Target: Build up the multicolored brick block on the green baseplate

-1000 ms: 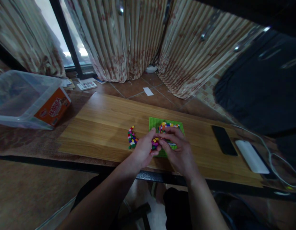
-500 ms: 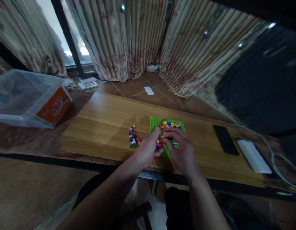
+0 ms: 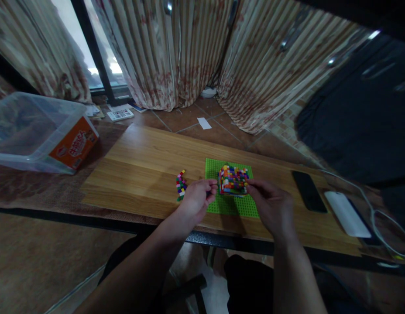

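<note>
A block-shaped build of multicoloured toy bricks (image 3: 234,179) stands on a green baseplate (image 3: 233,210). My right hand (image 3: 272,207) is at the build's right side, thumb and forefinger pinched on a small yellow toy brick (image 3: 246,184). Whether that brick touches the build I cannot tell. To the left of the build, over the baseplate's left edge, my left hand (image 3: 197,198) is closed with fingers curled. A bit of dark purple toy brick shows between its fingers; the rest is hidden. Beside that hand, a curved row of coloured toy bricks (image 3: 180,183) lies on the wooden board, partly covered.
The wooden board (image 3: 140,161) spans the table. A black phone (image 3: 309,190) and a white slab-like device (image 3: 347,213) lie at the right, near a white cable (image 3: 372,209). A clear plastic bin (image 3: 35,131) with an orange label stands at the left. Curtains hang behind.
My hands have moved apart: the right one went rightward to the build's right side, the left one slightly left. The brick build between them is now uncovered.
</note>
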`<state>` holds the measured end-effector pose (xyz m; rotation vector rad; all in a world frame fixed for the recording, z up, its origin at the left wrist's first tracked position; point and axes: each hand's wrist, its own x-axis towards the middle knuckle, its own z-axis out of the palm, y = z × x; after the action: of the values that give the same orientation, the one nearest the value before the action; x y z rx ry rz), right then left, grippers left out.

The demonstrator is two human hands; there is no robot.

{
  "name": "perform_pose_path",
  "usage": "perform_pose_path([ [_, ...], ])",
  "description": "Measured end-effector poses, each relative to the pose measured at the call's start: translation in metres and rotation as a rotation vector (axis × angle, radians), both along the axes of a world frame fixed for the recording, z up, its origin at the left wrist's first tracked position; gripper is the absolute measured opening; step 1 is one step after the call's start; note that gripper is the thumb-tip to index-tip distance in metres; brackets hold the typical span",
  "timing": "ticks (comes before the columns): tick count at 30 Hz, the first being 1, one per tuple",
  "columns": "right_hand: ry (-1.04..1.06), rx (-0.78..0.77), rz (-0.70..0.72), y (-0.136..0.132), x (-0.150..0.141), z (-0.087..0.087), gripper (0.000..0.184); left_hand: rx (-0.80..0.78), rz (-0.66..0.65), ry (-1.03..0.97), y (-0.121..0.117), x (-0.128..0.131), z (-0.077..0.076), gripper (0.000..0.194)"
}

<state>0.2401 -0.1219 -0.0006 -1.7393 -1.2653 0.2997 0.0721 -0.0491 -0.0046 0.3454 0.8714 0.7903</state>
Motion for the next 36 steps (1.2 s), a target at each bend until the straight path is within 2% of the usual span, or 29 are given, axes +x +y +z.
perform_pose_path([
  [6,-0.201,-0.133,0.103,-0.0019,-0.0006,0.0011,0.019,0.023,-0.030,-0.024,0.0002,-0.0014,0.0034,0.017],
  [12,-0.349,-0.133,0.122,-0.0005,-0.0026,-0.0010,0.019,0.045,-0.048,-0.052,0.0011,-0.0032,0.0047,0.014],
  [19,-0.359,-0.146,0.043,0.0030,-0.0085,-0.0007,0.017,0.066,-0.077,-0.053,0.0011,-0.0037,0.0011,0.010],
  [36,-0.262,-0.180,-0.036,0.0039,-0.0082,-0.0031,0.017,-0.029,-0.093,-0.042,0.0024,-0.0043,0.0092,0.021],
])
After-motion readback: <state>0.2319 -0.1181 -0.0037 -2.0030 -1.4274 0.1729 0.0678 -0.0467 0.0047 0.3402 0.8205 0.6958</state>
